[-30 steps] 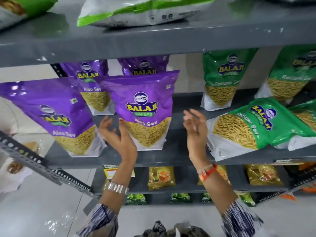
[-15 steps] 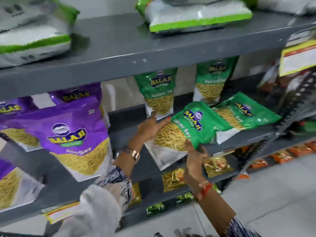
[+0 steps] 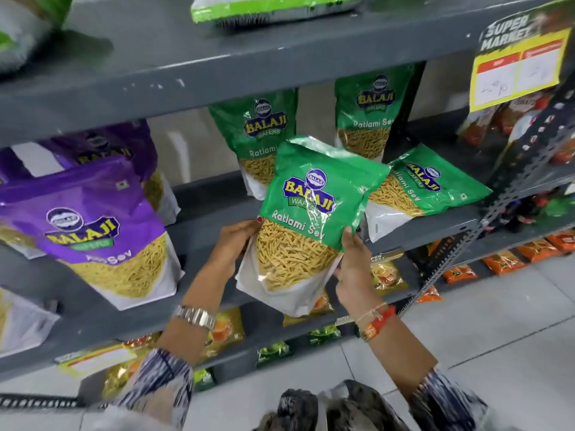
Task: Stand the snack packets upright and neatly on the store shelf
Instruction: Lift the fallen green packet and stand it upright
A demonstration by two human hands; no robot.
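Note:
A green Ratlami Sev packet is held nearly upright in front of the grey middle shelf. My left hand grips its left edge and my right hand grips its lower right edge. Its bottom hangs past the shelf's front edge. Another green packet lies flat on the shelf to the right. Two green packets stand upright at the back. A purple Aloo Sev packet stands upright at the left, with more purple packets behind it.
The upper shelf overhangs the packets and carries green-and-white bags. A yellow price sign hangs at the right by a perforated steel post. Lower shelves hold small yellow, green and orange packets. Tiled floor lies below.
Both hands left the purple packet, moved right to the lying green packet, and have lifted and turned it nearly upright. The view has shifted to the right.

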